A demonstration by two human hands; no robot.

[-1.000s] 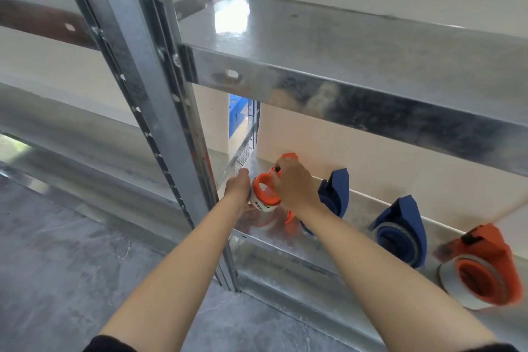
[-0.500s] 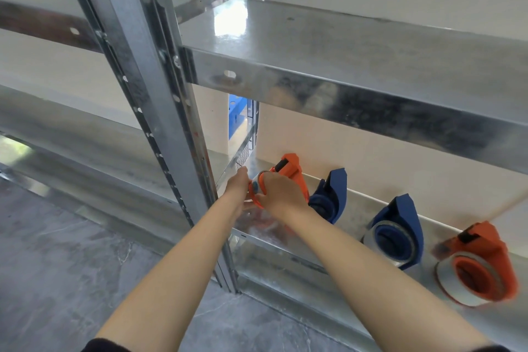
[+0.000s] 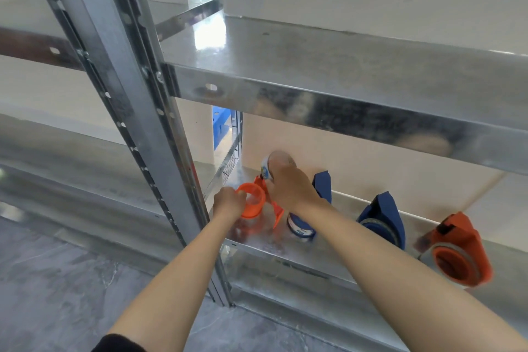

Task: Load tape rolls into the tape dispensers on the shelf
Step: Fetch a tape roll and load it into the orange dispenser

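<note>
An orange tape dispenser (image 3: 276, 210) lies at the left end of the lower metal shelf (image 3: 320, 258). My left hand (image 3: 228, 204) grips its round orange hub (image 3: 251, 203), which is bare. My right hand (image 3: 293, 184) holds a white tape roll with blue print (image 3: 265, 170) just above and behind that dispenser. To the right stands a blue dispenser (image 3: 323, 184) with a roll (image 3: 300, 230) in it, partly hidden by my right forearm. Further right are a second blue dispenser (image 3: 384, 216) and a second orange dispenser (image 3: 457, 253), both with rolls.
The upper shelf (image 3: 328, 66) juts out close above the dispensers. A slotted steel upright (image 3: 128, 94) stands just left of my left hand. A pale wall backs the lower shelf. Grey floor (image 3: 57, 280) lies below at the left.
The white roll that sat around the orange hub is now in my right hand, raised up and back. The hub is left bare, and my left hand has stayed on it.
</note>
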